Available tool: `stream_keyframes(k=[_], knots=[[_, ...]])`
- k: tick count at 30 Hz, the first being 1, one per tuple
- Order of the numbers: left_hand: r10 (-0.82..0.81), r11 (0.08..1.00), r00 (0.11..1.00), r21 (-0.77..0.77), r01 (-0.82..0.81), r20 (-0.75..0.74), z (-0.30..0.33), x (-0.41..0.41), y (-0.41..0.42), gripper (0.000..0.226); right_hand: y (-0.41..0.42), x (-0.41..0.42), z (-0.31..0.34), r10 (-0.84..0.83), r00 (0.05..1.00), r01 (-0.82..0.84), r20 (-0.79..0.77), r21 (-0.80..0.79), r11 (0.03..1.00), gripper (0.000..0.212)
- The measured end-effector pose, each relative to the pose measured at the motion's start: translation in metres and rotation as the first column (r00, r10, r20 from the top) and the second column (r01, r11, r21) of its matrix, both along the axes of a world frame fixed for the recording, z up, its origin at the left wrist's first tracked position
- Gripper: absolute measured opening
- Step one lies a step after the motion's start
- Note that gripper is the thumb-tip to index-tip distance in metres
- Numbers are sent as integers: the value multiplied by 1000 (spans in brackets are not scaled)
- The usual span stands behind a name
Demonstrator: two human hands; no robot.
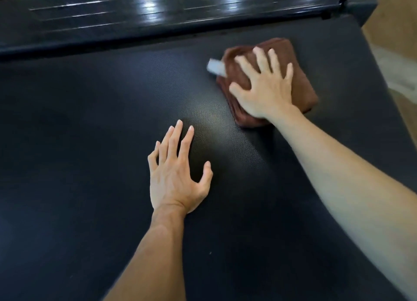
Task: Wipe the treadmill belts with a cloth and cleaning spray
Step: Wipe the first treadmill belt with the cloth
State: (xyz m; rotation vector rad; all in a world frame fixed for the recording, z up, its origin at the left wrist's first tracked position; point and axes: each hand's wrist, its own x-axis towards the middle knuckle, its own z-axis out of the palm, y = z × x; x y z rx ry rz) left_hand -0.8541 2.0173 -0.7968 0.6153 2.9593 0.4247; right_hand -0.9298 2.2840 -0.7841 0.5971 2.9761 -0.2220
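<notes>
Brown cloth (268, 79) lies under the flat right hand (266, 90); left hand (176, 176) rests spread nearby.

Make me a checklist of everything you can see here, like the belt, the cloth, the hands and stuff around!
Surface: black textured treadmill belt, faint sheen mid-belt.
Job's things: folded brown cloth lying flat on the belt, white tag sticking out; no spray bottle seen.
Clutter: nothing seen.
Hands: right hand pressing flat on the cloth; left hand spread over the bare belt.
Cables: nothing seen.
Surroundings: glossy black ribbed cover at the belt's far end; tan floor at right.
</notes>
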Motion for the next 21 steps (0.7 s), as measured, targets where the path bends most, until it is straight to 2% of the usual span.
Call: stream_keyframes(k=[2,3,4,7,8,9,12,14,15,17,19,21], knots=[[-1,1000,1000,0,1,-6,0,1,0,79,-9,-37,3,-246,969,246,12,-34,969,77],[0,1000,1000,1,0,-9,0,1,0,79,-20,-54,4,-270,963,271,16,-42,962,77],[-2,1000,1000,-1,2,-10,0,1,0,79,-31,-64,5,-213,977,213,9,-44,976,76],[-10,1000,1000,-15,10,1,1,0,0,79,-54,-42,0,187,982,-187,-28,-2,982,74],[-10,1000,1000,-24,10,5,1,-1,0,79,-56,-19,-2,251,967,-251,-49,18,968,75],[-11,999,1000,-31,11,6,1,0,-1,79,-54,5,-6,240,968,-238,-73,34,971,75],[-5,1000,1000,-20,5,-10,1,0,0,79,-32,33,-10,-94,990,100,-105,53,994,75],[-2,1000,1000,-1,2,-12,0,1,1,79,-14,2,-5,-299,950,299,-89,-18,954,77],[-3,1000,1000,1,3,-8,1,1,1,79,-8,-18,-1,-338,938,336,-76,-35,941,78],[-3,1000,1000,-2,3,-7,0,1,0,79,-10,-45,2,-263,963,261,-55,-31,965,77],[-3,1000,1000,-9,3,-8,1,1,0,79,-24,-38,0,-33,997,32,-64,-16,999,73],[-9,1000,1000,-12,9,-9,2,0,0,79,-35,3,-5,167,980,-166,-106,20,986,71]])
